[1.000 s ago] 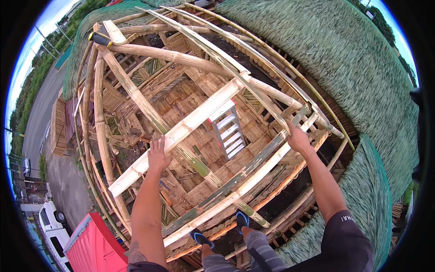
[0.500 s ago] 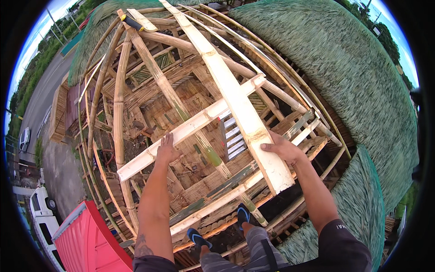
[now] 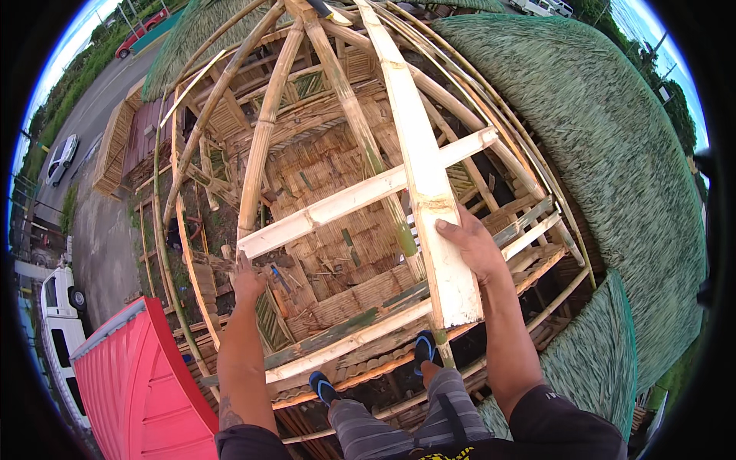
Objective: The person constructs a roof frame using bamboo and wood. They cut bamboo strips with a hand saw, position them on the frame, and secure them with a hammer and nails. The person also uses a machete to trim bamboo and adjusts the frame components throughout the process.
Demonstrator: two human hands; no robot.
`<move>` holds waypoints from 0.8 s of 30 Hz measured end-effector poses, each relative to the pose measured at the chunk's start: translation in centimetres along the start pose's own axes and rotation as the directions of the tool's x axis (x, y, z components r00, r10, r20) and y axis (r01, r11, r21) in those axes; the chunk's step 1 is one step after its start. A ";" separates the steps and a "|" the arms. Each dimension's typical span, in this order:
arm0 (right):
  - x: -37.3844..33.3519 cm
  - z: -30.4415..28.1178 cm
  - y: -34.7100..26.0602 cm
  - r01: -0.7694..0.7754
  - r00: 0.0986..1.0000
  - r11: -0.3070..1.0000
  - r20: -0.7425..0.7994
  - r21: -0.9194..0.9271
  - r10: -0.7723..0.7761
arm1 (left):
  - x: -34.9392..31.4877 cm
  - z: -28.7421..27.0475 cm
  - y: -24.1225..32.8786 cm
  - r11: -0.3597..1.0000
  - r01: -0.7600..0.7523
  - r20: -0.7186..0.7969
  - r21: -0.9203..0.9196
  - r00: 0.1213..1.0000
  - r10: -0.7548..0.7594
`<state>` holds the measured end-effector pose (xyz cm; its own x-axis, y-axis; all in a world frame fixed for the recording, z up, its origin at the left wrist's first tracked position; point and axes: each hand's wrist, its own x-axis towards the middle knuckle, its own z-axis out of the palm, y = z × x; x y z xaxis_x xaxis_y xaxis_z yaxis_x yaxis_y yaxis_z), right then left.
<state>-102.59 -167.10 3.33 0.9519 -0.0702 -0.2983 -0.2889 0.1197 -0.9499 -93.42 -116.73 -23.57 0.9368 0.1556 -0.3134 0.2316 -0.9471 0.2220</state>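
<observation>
My right hand (image 3: 473, 241) grips the lower part of a long, wide split-bamboo slat (image 3: 414, 134), its thumb on top and its fingers around the right edge. This slat runs up and away from me toward the roof peak. Under it lies a crosswise split-bamboo strip (image 3: 330, 211), rising from left to right over the round rafters. My left hand (image 3: 248, 282) is just below the strip's left end, against the lower part of a round bamboo rafter (image 3: 264, 126). Its fingers are partly hidden, so I cannot make out whether they close around the rafter.
My sandaled feet (image 3: 423, 349) stand on the lower bamboo framing (image 3: 360, 337). Far below is a woven bamboo floor (image 3: 322, 184) with scraps. A yellow-and-black tool handle (image 3: 330, 11) shows at the peak. Thatched roofs (image 3: 567, 115) rise at right; a red metal roof (image 3: 146, 376) stands lower left.
My left hand has moved down from the middle of the strip's left half to below its left end. My right hand keeps hold of the wide slat. The whole view has shifted.
</observation>
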 end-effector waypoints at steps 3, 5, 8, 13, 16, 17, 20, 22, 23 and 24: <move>0.2 4.9 0.3 0.051 0.998 0.998 -0.031 -0.029 -0.052 | 1.8 2.2 -1.6 0.984 0.052 0.012 -0.169 0.999 -0.051; 0.3 7.7 0.3 0.050 0.998 0.998 -0.023 -0.043 -0.051 | 2.3 3.9 -2.6 0.993 0.006 -0.066 -0.117 0.998 -0.014; -0.3 11.4 0.2 -0.021 0.984 0.980 -0.180 -0.196 -0.015 | 2.3 5.4 -5.3 0.962 -0.196 -0.257 -0.191 0.956 0.144; -1.1 15.6 0.7 -0.145 0.917 0.971 -0.394 -0.191 0.059 | 5.1 4.5 -9.3 0.977 0.090 0.066 -0.191 0.995 -0.078; -0.7 16.9 2.0 -0.166 0.858 0.959 -0.514 -0.231 0.025 | 6.3 4.4 -9.6 0.990 0.084 0.149 -0.116 0.987 -0.066; -0.4 17.2 2.3 -0.231 0.792 0.951 -0.607 -0.205 0.061 | 6.2 4.4 -9.7 0.990 0.079 0.134 -0.114 0.989 -0.063; 0.4 18.4 3.2 -0.141 0.785 0.984 -0.618 -0.106 0.046 | 6.3 4.2 -9.9 0.996 0.082 0.156 -0.039 0.985 -0.075; 0.8 19.4 3.6 -0.150 0.779 0.988 -0.620 -0.035 0.096 | 6.4 4.0 -10.1 0.995 0.067 0.203 -0.071 0.978 -0.052; 0.8 20.0 3.8 -0.188 0.796 0.982 -0.587 -0.004 0.150 | 6.4 4.0 -10.4 0.995 0.044 0.218 -0.091 0.976 -0.023; 0.8 20.4 4.1 -0.147 0.824 0.989 -0.555 -0.019 0.112 | 6.7 3.9 -10.5 0.996 0.027 0.243 -0.086 0.970 -0.005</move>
<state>-100.94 -146.42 1.13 0.6953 -0.5943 -0.4042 -0.4279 0.1097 -0.8972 -90.60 -106.84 -31.57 0.8435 0.0876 -0.5299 0.2786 -0.9149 0.2923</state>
